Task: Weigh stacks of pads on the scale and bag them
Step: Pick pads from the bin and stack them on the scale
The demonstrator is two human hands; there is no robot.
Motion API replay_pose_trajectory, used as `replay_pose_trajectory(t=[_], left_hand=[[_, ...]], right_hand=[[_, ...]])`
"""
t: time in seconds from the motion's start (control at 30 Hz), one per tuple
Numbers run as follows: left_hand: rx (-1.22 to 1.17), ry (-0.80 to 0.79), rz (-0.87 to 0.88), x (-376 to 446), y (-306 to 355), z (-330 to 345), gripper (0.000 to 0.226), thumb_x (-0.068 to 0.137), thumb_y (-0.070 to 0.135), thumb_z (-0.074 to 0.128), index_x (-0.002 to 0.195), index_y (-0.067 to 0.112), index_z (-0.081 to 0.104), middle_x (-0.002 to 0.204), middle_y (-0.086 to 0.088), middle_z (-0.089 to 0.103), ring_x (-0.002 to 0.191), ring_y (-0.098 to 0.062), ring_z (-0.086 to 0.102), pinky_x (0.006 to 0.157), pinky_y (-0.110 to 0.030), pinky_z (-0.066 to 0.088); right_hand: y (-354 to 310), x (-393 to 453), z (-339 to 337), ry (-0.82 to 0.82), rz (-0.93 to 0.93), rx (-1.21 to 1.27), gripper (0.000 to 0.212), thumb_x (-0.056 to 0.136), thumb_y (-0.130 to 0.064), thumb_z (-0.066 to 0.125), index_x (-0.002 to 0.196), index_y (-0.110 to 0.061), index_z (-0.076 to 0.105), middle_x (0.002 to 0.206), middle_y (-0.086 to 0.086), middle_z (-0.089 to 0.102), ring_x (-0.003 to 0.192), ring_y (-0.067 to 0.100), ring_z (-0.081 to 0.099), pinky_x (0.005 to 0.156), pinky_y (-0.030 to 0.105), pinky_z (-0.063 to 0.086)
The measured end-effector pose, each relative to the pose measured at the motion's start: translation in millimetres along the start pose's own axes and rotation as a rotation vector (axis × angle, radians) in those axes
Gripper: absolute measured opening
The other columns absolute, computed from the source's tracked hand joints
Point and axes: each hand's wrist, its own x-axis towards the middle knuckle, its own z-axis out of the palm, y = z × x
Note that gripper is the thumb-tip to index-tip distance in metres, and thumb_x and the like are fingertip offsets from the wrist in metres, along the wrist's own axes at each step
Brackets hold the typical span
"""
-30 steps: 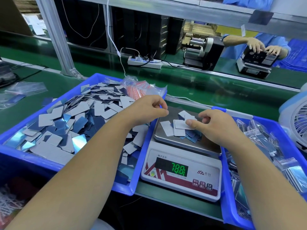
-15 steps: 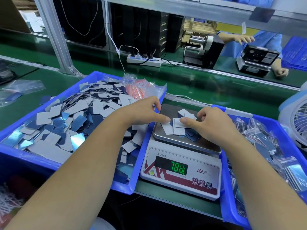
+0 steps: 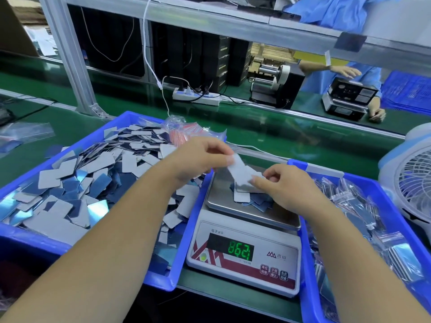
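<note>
A white digital scale (image 3: 245, 257) stands between two blue bins, its green display lit. A small pile of grey and blue pads (image 3: 255, 202) lies on its steel pan (image 3: 219, 201). My left hand (image 3: 198, 159) pinches one grey pad (image 3: 240, 171) by its end, tilted just above the pile. My right hand (image 3: 286, 190) lies over the right of the pile, with its curled fingertips pinching the top pads, close to the lifted pad's lower end. Loose pads (image 3: 70, 183) fill the left bin (image 3: 163, 280).
The right bin (image 3: 305, 264) holds bagged pads (image 3: 349, 206). A pack of red-striped clear bags (image 3: 186, 134) lies at the left bin's far corner. A white fan (image 3: 410, 180) stands at the right. Across the green belt, another person works at a second scale (image 3: 347, 99).
My left hand came from the pile's edge and now lifts a grey pad above it. My right hand stays on the pile. The display figure has risen.
</note>
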Motion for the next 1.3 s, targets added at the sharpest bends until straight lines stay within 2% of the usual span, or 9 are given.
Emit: replay_pose_trajectory(t=[0.13, 0.37, 0.5, 0.6, 0.77, 0.97, 1.07, 1.17, 1.3], left_hand=[[0.258, -0.08, 0.047, 9, 3, 27, 0.009, 0.083, 0.018, 0.081, 0.08, 0.022, 0.073, 0.067, 0.012, 0.067, 0.063, -0.003, 0.06, 0.063, -0.017, 0.049], [0.746, -0.187, 0.018, 21, 23, 23, 0.03, 0.081, 0.04, 0.081, 0.103, 0.036, 0.061, 0.097, 0.016, 0.05, 0.081, 0.002, 0.052, 0.061, -0.019, 0.037], [0.979, -0.475, -0.047, 31, 39, 25, 0.081, 0.075, 0.049, 0.083, 0.144, 0.041, 0.041, 0.128, 0.008, 0.039, 0.111, -0.014, 0.05, 0.093, -0.031, 0.044], [1.184, -0.586, -0.085, 37, 43, 35, 0.099, 0.071, 0.052, 0.085, 0.153, 0.039, 0.029, 0.143, 0.006, 0.033, 0.129, -0.021, 0.043, 0.108, -0.043, 0.041], [1.26, -0.6, -0.08, 45, 49, 47, 0.086, 0.067, 0.048, 0.089, 0.14, 0.033, 0.045, 0.114, 0.008, 0.044, 0.107, -0.02, 0.051, 0.095, -0.037, 0.047], [1.258, -0.588, -0.147, 51, 51, 50, 0.081, 0.062, 0.053, 0.09, 0.129, 0.027, 0.051, 0.119, 0.008, 0.058, 0.105, -0.019, 0.058, 0.093, -0.037, 0.051], [1.274, -0.586, -0.153, 52, 51, 51, 0.067, 0.062, 0.056, 0.089, 0.115, 0.025, 0.061, 0.109, 0.004, 0.064, 0.098, -0.019, 0.062, 0.085, -0.035, 0.053], [1.253, -0.571, -0.144, 49, 51, 50, 0.063, 0.064, 0.054, 0.088, 0.112, 0.023, 0.062, 0.106, 0.004, 0.064, 0.096, -0.019, 0.062, 0.083, -0.035, 0.052], [1.163, -0.496, -0.084, 41, 48, 48, 0.055, 0.066, 0.043, 0.09, 0.105, 0.025, 0.056, 0.097, 0.01, 0.059, 0.084, -0.008, 0.055, 0.065, -0.029, 0.045]], right_hand=[[11, -2, -16, -0.053, 0.005, 0.104, 0.051, 0.076, -0.072, 0.061, 0.074, -0.022, 0.069, 0.066, -0.006, 0.069, 0.056, 0.007, 0.056, 0.062, 0.031, 0.048], [11, -8, -22, -0.106, 0.057, 0.056, 0.056, 0.06, -0.084, 0.064, 0.077, -0.031, 0.069, 0.07, -0.014, 0.069, 0.069, 0.004, 0.062, 0.057, 0.025, 0.043], [4, -10, -18, -0.121, 0.062, -0.039, 0.067, 0.051, -0.089, 0.062, 0.081, -0.029, 0.063, 0.074, -0.012, 0.066, 0.075, 0.007, 0.06, 0.058, 0.028, 0.043], [-1, -13, -15, -0.134, 0.029, -0.143, 0.075, 0.043, -0.093, 0.055, 0.079, -0.027, 0.06, 0.072, -0.011, 0.064, 0.072, 0.007, 0.058, 0.057, 0.03, 0.042], [-12, -17, -12, -0.135, 0.004, -0.156, 0.062, 0.047, -0.081, 0.071, 0.068, -0.025, 0.054, 0.062, -0.012, 0.06, 0.061, 0.002, 0.054, 0.047, 0.025, 0.033], [-12, -17, -13, -0.137, 0.03, -0.057, 0.055, 0.053, -0.067, 0.083, 0.064, -0.02, 0.058, 0.056, -0.012, 0.061, 0.053, 0.0, 0.053, 0.043, 0.019, 0.034], [-13, -17, -13, -0.156, 0.039, -0.006, 0.052, 0.055, -0.062, 0.086, 0.062, -0.021, 0.054, 0.046, -0.022, 0.054, 0.047, -0.007, 0.049, 0.037, 0.014, 0.03], [-13, -17, -14, -0.159, 0.052, 0.01, 0.051, 0.054, -0.061, 0.086, 0.066, -0.021, 0.058, 0.047, -0.018, 0.054, 0.045, -0.002, 0.048, 0.04, 0.015, 0.028], [-14, -16, -14, -0.165, 0.058, 0.03, 0.048, 0.056, -0.058, 0.087, 0.076, -0.018, 0.068, 0.067, -0.009, 0.067, 0.064, 0.008, 0.061, 0.055, 0.028, 0.048]])
